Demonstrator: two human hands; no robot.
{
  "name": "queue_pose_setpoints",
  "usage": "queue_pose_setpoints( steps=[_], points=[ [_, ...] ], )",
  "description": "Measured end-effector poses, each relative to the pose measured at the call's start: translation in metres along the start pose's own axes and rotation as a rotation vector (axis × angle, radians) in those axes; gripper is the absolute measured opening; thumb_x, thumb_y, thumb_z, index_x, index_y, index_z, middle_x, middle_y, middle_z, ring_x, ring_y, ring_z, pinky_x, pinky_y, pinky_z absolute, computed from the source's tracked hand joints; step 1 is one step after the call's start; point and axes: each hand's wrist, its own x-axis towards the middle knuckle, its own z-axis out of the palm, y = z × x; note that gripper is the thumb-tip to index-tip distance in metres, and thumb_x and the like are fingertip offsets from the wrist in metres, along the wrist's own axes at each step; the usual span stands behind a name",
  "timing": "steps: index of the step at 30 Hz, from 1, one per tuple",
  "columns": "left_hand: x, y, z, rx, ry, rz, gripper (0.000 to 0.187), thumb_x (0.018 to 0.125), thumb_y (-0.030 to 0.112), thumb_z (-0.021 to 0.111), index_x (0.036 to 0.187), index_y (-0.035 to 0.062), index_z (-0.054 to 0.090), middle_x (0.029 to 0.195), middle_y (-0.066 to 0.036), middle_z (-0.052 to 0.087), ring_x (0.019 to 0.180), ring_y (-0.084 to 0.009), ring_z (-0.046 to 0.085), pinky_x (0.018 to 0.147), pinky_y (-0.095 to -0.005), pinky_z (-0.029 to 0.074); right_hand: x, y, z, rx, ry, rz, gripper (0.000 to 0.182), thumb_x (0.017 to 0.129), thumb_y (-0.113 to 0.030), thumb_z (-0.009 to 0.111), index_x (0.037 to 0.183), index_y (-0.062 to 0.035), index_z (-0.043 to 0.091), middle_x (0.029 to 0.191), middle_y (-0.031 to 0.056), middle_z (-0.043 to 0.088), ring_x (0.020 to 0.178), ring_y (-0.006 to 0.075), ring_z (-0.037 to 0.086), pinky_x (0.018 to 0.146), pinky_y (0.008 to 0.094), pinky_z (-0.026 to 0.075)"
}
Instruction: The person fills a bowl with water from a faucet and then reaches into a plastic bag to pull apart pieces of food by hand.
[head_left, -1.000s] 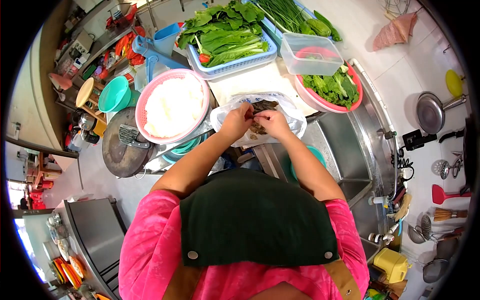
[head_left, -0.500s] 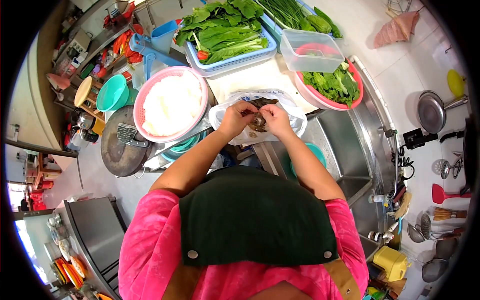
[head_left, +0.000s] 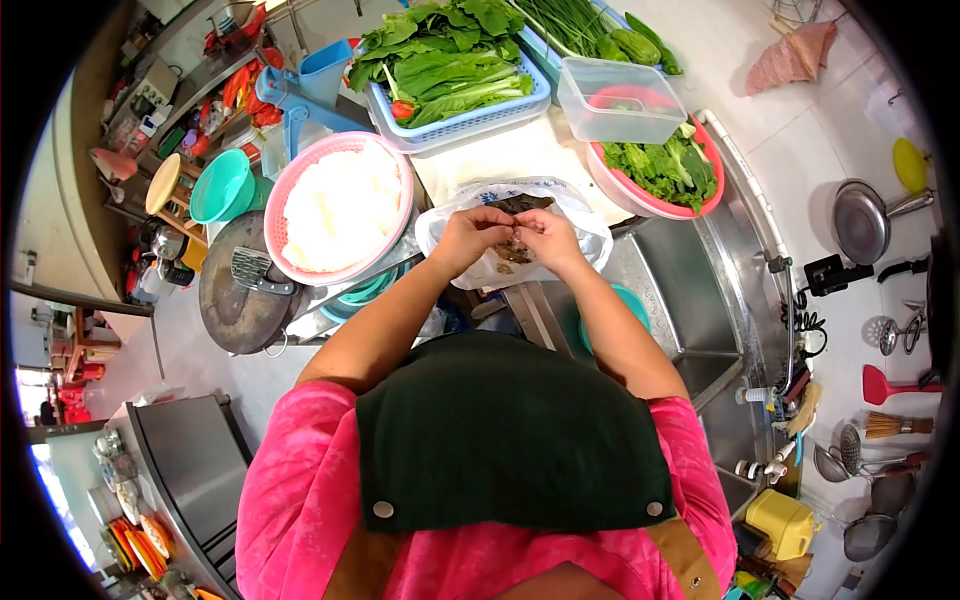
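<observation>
White plastic bag (head_left: 592,250), one, mouth open, upper centre of the frame, on the bench (head_left: 525,155) beside the sink (head_left: 685,275). Contents: dark brown pieces (head_left: 522,203) at the far side of the opening, with paler brown bits nearer the wearer; kind cannot be told. Hands, two, bare, over the bag: left hand (head_left: 468,240) and right hand (head_left: 553,243), fingertips drawn together in a pinch above the brown matter; whether a small piece sits between them is hidden. Stage: bag opened, handling apparently under way, a fair quantity remaining inside; no separate lot of the same brown pieces can be made out nearby, so the share dealt with cannot be judged. Adjoining stock: pink basket (head_left: 273,225), upper left, heaped with a white foodstuff (head_left: 340,210), too bright to identify; blue basket (head_left: 470,132), top centre, bearing leafy greens (head_left: 450,75) that look uncut; red basin (head_left: 635,200), upper right, holding more greens (head_left: 665,170), with a clear container (head_left: 622,125) over its upper edge. Whether these lots are finished cannot be told.
</observation>
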Motion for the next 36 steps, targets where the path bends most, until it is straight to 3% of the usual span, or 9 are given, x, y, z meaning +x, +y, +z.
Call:
queue_pose_setpoints(
  steps=[9, 11, 19, 25, 27, 28, 31, 33, 36],
  points=[
    [0.003, -0.006, -0.004, -0.355, 0.111, 0.012, 0.017, 0.071, -0.007, 0.058, 0.086, 0.0022, 0.056, 0.085, -0.005, 0.058, 0.081, -0.0144, 0.056, 0.074, -0.0254, 0.045, -0.004, 0.002, 0.002, -0.057, 0.058, -0.017, 0.016, 0.070, 0.001, 0.058, 0.085, -0.0022, 0.064, 0.075, 0.0048, 0.061, 0.062, 0.0092, 0.055, 0.057, 0.0225, 0.044],
    [-0.002, 0.001, 0.002, -0.545, 0.183, -0.147, 0.021, 0.072, -0.007, 0.057, 0.091, 0.0023, 0.055, 0.086, -0.006, 0.058, 0.082, -0.0154, 0.056, 0.075, -0.0257, 0.045, -0.004, 0.003, 0.003, -0.139, 0.091, -0.081, 0.016, 0.070, 0.000, 0.058, 0.085, -0.0024, 0.064, 0.075, 0.0063, 0.061, 0.063, 0.0112, 0.056, 0.058, 0.0235, 0.044],
    [-0.005, -0.005, 0.001, -0.416, 0.105, -0.385, 0.014, 0.075, -0.002, 0.059, 0.088, 0.0008, 0.056, 0.085, -0.007, 0.058, 0.079, -0.0170, 0.058, 0.072, -0.0257, 0.049, -0.010, -0.008, 0.005, -0.498, 0.175, -0.403, 0.015, 0.069, 0.002, 0.058, 0.083, -0.0006, 0.063, 0.075, 0.0098, 0.060, 0.066, 0.0168, 0.058, 0.060, 0.0239, 0.044],
    [-0.003, 0.001, -0.013, -0.143, 0.080, -0.338, 0.012, 0.072, -0.004, 0.061, 0.084, -0.0004, 0.057, 0.083, -0.007, 0.058, 0.076, -0.0164, 0.058, 0.069, -0.0266, 0.051, -0.010, 0.000, -0.002, -0.485, 0.139, -0.298, 0.014, 0.069, -0.005, 0.059, 0.082, -0.0023, 0.063, 0.076, 0.0128, 0.062, 0.068, 0.0240, 0.059, 0.062, 0.0285, 0.046],
    [-0.005, 0.000, -0.018, -0.115, 0.097, -0.333, 0.013, 0.071, -0.005, 0.061, 0.083, -0.0004, 0.057, 0.083, -0.007, 0.058, 0.076, -0.0162, 0.058, 0.069, -0.0268, 0.051, -0.007, 0.005, -0.009, -0.331, 0.153, 0.062, 0.014, 0.070, -0.008, 0.060, 0.083, -0.0035, 0.064, 0.077, 0.0128, 0.062, 0.070, 0.0246, 0.060, 0.065, 0.0301, 0.047],
    [-0.005, -0.002, -0.021, -0.148, 0.114, -0.321, 0.014, 0.071, -0.005, 0.061, 0.084, -0.0004, 0.057, 0.083, -0.007, 0.058, 0.076, -0.0161, 0.058, 0.070, -0.0269, 0.050, -0.007, 0.005, -0.010, -0.331, 0.152, 0.062, 0.014, 0.070, -0.008, 0.060, 0.083, -0.0035, 0.064, 0.077, 0.0128, 0.062, 0.070, 0.0246, 0.060, 0.065, 0.0301, 0.047],
    [-0.008, -0.007, -0.021, -0.213, 0.159, -0.276, 0.018, 0.069, -0.005, 0.062, 0.086, -0.0015, 0.057, 0.082, -0.007, 0.059, 0.074, -0.0152, 0.057, 0.068, -0.0253, 0.049, -0.007, 0.008, -0.011, -0.501, 0.089, -0.101, 0.015, 0.072, -0.013, 0.060, 0.084, -0.0050, 0.065, 0.078, 0.0133, 0.063, 0.072, 0.0246, 0.060, 0.067, 0.0311, 0.046],
    [-0.007, -0.013, -0.020, -0.243, 0.185, -0.241, 0.019, 0.069, -0.005, 0.063, 0.087, -0.0025, 0.057, 0.081, -0.007, 0.059, 0.073, -0.0145, 0.057, 0.065, -0.0236, 0.048, -0.007, 0.019, -0.008, -1.090, 0.025, -0.683, 0.017, 0.073, -0.017, 0.060, 0.084, -0.0060, 0.065, 0.082, 0.0145, 0.063, 0.074, 0.0256, 0.059, 0.069, 0.0317, 0.046],
    [-0.006, -0.015, -0.018, -0.085, 0.150, -0.209, 0.022, 0.067, -0.002, 0.065, 0.088, -0.0014, 0.059, 0.081, -0.007, 0.059, 0.074, -0.0127, 0.055, 0.065, -0.0225, 0.045, -0.001, 0.016, -0.007, -0.723, 0.037, -0.418, 0.019, 0.074, -0.018, 0.060, 0.088, -0.0064, 0.065, 0.083, 0.0143, 0.063, 0.070, 0.0242, 0.060, 0.065, 0.0309, 0.046]
  ],
)
